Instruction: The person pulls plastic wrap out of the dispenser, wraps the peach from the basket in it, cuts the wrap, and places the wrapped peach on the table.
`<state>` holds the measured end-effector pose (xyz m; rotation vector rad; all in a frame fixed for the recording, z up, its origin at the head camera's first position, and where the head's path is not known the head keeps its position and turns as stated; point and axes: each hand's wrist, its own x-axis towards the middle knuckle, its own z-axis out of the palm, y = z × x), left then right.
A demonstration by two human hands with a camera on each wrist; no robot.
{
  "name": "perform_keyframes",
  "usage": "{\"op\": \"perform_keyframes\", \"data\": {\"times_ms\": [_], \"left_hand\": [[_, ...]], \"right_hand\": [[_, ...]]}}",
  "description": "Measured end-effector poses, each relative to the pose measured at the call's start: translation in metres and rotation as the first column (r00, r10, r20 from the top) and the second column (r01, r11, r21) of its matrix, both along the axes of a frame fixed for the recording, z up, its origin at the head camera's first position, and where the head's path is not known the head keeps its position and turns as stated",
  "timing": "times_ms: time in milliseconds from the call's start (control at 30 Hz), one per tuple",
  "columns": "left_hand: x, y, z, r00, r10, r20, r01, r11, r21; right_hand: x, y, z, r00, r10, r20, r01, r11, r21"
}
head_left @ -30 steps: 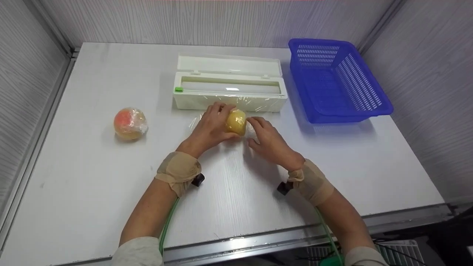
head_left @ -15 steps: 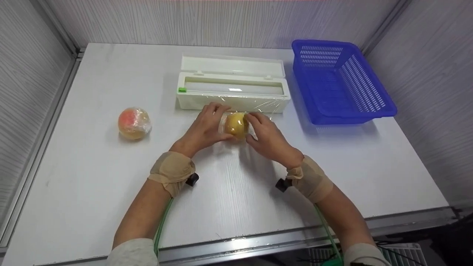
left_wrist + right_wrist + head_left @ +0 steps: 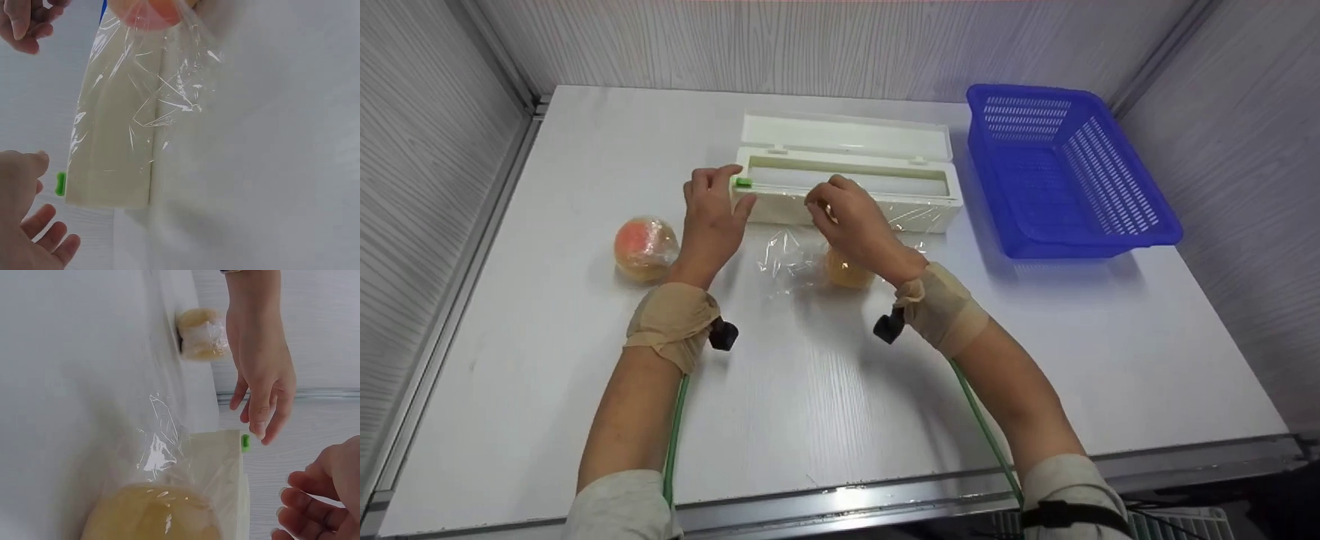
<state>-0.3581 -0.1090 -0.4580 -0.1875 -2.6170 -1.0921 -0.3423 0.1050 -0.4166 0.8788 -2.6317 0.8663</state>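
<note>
A white cling film dispenser stands on the table with its lid raised. My left hand is beside its left end, thumb and fingers spread around the green slider cutter without visibly gripping it. Clear cling film drapes from the dispenser's front over a round yellow-red fruit and spreads crumpled to its left. My right hand hovers over the dispenser's front edge, partly hiding the fruit; its fingers are loosely bent with nothing seen between them.
Another yellow-red fruit, wrapped in film, sits on the table left of my left hand. A blue plastic basket stands right of the dispenser. Walls enclose the table's back and sides.
Both hands have left the fruit. The left hand moved left and up to the slider cutter; the right hand moved up and left over the dispenser. The fruit now rests under the film.
</note>
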Motion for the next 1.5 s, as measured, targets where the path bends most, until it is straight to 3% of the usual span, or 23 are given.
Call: {"op": "perform_keyframes", "data": {"times_ms": [133, 367, 600, 767, 1133, 1267, 1500], "left_hand": [[-0.005, 0.002, -0.001, 0.995, -0.008, 0.095, 0.006, 1.000, 0.018], [-0.015, 0.009, 0.001, 0.994, 0.000, 0.106, 0.007, 0.997, -0.072], [-0.021, 0.008, 0.002, 0.982, 0.003, 0.189, -0.020, 0.996, 0.089], [-0.024, 0.006, 0.002, 0.989, 0.005, 0.149, -0.023, 0.993, 0.119], [-0.025, 0.009, 0.000, 0.999, 0.024, 0.037, -0.023, 0.999, -0.032], [-0.025, 0.009, 0.001, 0.999, 0.030, 0.034, -0.026, 0.994, -0.106], [-0.026, 0.007, 0.006, 0.999, 0.029, -0.040, -0.036, 0.980, -0.195]], "right_hand": [[-0.017, -0.025, 0.000, 0.996, -0.020, 0.089, 0.015, 0.999, 0.049], [-0.038, -0.058, -0.010, 0.991, -0.085, 0.099, 0.072, 0.989, 0.128], [-0.047, -0.076, -0.015, 0.983, -0.164, 0.079, 0.156, 0.983, 0.096], [-0.050, -0.084, -0.013, 0.975, -0.210, 0.066, 0.200, 0.970, 0.140], [-0.055, -0.094, -0.018, 0.955, -0.296, -0.019, 0.293, 0.932, 0.214], [-0.056, -0.097, -0.016, 0.949, -0.314, -0.033, 0.312, 0.922, 0.229], [-0.060, -0.102, -0.013, 0.949, -0.314, -0.040, 0.311, 0.905, 0.291]]}}
